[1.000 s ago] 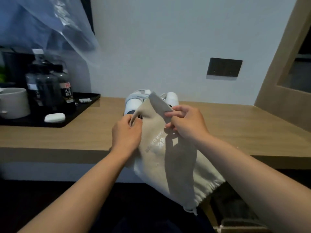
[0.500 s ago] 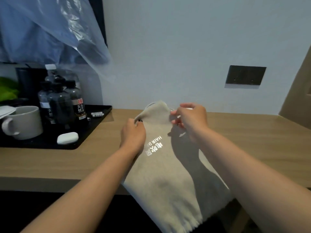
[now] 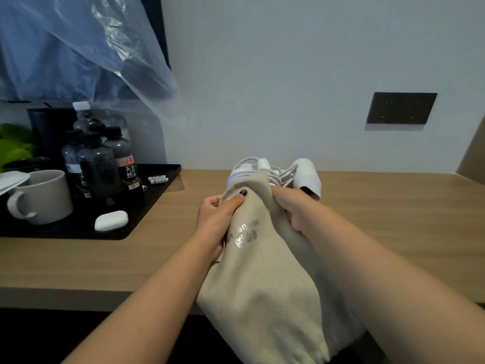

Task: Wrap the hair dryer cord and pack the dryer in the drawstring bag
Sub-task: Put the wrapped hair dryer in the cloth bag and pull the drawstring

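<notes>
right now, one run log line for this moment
step: opening bag at dryer | left hand: grips bag mouth | right hand: grips bag mouth | dryer: on desk, outside bag | cord: bundled

Dim, cool indoor light; the wall (image 3: 275, 74) is the brightest area, the strip below the surface (image 3: 91, 258) near black; soft shadows fall beside the bottles (image 3: 105, 164); faint glare on the plastic sheet (image 3: 110, 35); wide-angle bending at the edges; the forearms look slightly soft, perhaps motion blur.
</notes>
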Tool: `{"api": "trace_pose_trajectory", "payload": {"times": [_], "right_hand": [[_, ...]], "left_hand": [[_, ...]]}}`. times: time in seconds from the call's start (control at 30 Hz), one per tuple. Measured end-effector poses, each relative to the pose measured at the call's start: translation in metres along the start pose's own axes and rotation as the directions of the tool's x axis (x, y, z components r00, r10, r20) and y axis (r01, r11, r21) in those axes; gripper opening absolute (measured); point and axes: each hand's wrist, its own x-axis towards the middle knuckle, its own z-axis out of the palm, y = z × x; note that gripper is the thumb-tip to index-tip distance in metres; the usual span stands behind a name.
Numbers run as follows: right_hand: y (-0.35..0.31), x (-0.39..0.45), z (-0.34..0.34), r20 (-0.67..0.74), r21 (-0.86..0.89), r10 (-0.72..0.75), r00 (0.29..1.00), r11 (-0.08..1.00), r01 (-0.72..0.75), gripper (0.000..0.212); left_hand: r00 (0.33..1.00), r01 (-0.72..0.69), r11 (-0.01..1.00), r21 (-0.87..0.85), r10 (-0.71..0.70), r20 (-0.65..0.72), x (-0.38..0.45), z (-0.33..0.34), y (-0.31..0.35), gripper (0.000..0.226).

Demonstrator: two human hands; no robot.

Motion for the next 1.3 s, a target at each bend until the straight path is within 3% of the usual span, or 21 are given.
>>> {"api": "trace_pose_trajectory", "payload": {"times": [0.07, 0.2, 0.4, 0.53, 0.73, 0.87, 0.93, 1.07, 1.3], "right_hand": [[0.005, -0.001, 0.002, 0.092, 0.013, 0.035, 0.995, 0.999, -0.037, 0.011], [0.011, -0.008, -0.003, 0.226, 0.018, 0.009, 0.974, 1.0, -0.013, 0.035], [0.013, -0.032, -0.015, 0.31, 0.302, -0.2, 0.929, 0.948, 0.103, 0.011], [0.001, -0.047, -0.034, 0.194, 0.413, -0.36, 0.913, 0.874, 0.256, 0.007], [-0.022, -0.075, -0.091, 0.113, 0.405, -0.527, 0.842, 0.799, 0.445, 0.045], [-0.027, -0.086, -0.119, -0.042, 0.349, -0.528, 0.848, 0.788, 0.508, 0.059], [-0.025, -0.084, -0.129, -0.112, 0.358, -0.5, 0.859, 0.786, 0.504, 0.055], [-0.006, -0.074, -0.146, -0.175, 0.46, -0.421, 0.89, 0.764, 0.452, 0.044], [0.032, -0.05, -0.122, -0.093, 0.634, -0.401, 0.911, 0.682, 0.365, 0.063]], "left_hand": [[1.0, -0.026, 1.0, 0.001, 0.027, -0.012, -0.003, 0.001, -0.001, 0.039], [0.999, -0.043, 0.999, -0.015, 0.042, -0.022, -0.007, -0.004, -0.004, 0.034], [0.998, -0.06, 0.997, -0.05, 0.061, 0.027, -0.022, 0.0, 0.003, 0.023], [0.982, -0.168, 0.986, -0.019, 0.169, 0.085, -0.031, 0.018, 0.031, 0.025], [0.896, -0.424, 0.902, 0.08, 0.404, 0.185, -0.037, 0.06, 0.072, 0.038], [0.811, -0.584, 0.775, 0.241, 0.544, 0.216, -0.04, 0.093, 0.085, 0.04], [0.76, -0.649, 0.686, 0.329, 0.603, 0.242, -0.04, 0.104, 0.089, 0.04], [0.755, -0.638, 0.613, 0.466, 0.617, 0.223, -0.024, 0.099, 0.088, 0.038], [0.769, -0.5, 0.557, 0.663, 0.637, 0.045, 0.031, 0.066, 0.081, 0.034]]}}
